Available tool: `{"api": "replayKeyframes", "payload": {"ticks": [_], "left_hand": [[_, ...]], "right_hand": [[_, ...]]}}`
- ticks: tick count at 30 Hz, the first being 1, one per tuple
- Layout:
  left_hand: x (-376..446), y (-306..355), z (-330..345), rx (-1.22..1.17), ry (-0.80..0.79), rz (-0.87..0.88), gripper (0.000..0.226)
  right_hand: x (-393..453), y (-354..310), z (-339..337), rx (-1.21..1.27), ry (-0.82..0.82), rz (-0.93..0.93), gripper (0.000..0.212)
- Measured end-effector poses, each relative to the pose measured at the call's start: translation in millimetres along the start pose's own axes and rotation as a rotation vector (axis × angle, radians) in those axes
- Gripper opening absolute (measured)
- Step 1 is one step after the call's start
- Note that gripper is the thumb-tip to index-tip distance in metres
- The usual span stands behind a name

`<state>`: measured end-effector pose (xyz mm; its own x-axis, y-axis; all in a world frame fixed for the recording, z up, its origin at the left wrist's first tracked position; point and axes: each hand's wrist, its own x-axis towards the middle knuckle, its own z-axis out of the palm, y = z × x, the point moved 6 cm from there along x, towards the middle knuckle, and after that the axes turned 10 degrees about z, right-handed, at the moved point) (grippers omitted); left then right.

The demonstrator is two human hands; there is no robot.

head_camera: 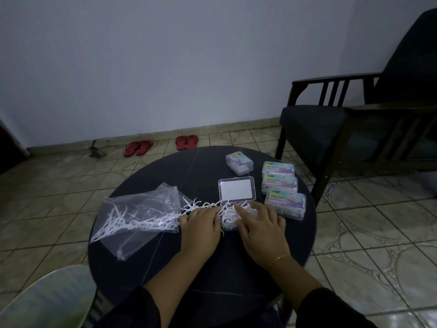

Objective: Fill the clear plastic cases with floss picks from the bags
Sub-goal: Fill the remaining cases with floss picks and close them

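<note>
At room's far edge, one o'clock to three o'clock from my view: dark armchair (350,119), wooden arms, on the tiled floor.

Centre: round dark table (165,268), carrying all task items.

Nine o'clock on the table: clear plastic bags (142,209), overlapping, lying flat, white floss picks inside; more below them look empty.

Two to three o'clock on the table: three closed cases (281,188) with coloured labels, in a touching column; a fourth closed case (239,162) at one o'clock, apart from them.

Table centre: open clear case (237,188), lid tilted back, base under my hands and heaped with floss picks (228,215); loose picks trail toward the bags at nine o'clock.

Left hand (201,229): palm down at the case's nine o'clock side, fingers curled among the picks; I cannot tell whether it grips any.

Right hand (260,230): fingers spread, fairly straight, pressing on the pile in the case; gold bracelet (279,258) at the wrist.

Twelve o'clock, by the wall: two pairs of red sandals (139,147).
</note>
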<state>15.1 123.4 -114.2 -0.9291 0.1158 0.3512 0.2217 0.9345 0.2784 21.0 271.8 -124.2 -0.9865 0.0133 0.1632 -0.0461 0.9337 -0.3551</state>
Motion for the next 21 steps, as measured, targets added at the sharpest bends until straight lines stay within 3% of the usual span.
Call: {"api": "replayKeyframes", "payload": {"ticks": [3,8,12,14,19,21], "left_hand": [[5.6,-1.3,0.7,-0.053,-0.006,-0.015,0.033],[6.3,-15.2,-2.1,-0.064,0.011,-0.063,0.019],[-1.6,-27.3,-11.4,-0.025,0.090,-0.133,0.014],[-2.7,-29.7,-13.9,0.028,0.091,-0.164,0.014],[1.3,-24.7,-14.7,0.023,0.080,-0.217,0.044],[5.9,-22.1,-12.4,0.055,0.030,-0.216,0.045]], "right_hand": [[-1.6,-1.0,-0.4,-0.012,0.015,-0.005,0.065],[1.0,0.0,6.5,-0.059,-0.083,-0.017,0.055],[0.8,-2.1,9.7,-0.064,-0.081,-0.038,0.074],[0.4,-3.4,8.8,-0.041,-0.084,-0.058,0.070],[-0.5,5.3,-5.7,0.146,0.066,0.058,0.056],[-0.8,9.6,-9.6,0.228,0.155,0.107,0.053]]}}
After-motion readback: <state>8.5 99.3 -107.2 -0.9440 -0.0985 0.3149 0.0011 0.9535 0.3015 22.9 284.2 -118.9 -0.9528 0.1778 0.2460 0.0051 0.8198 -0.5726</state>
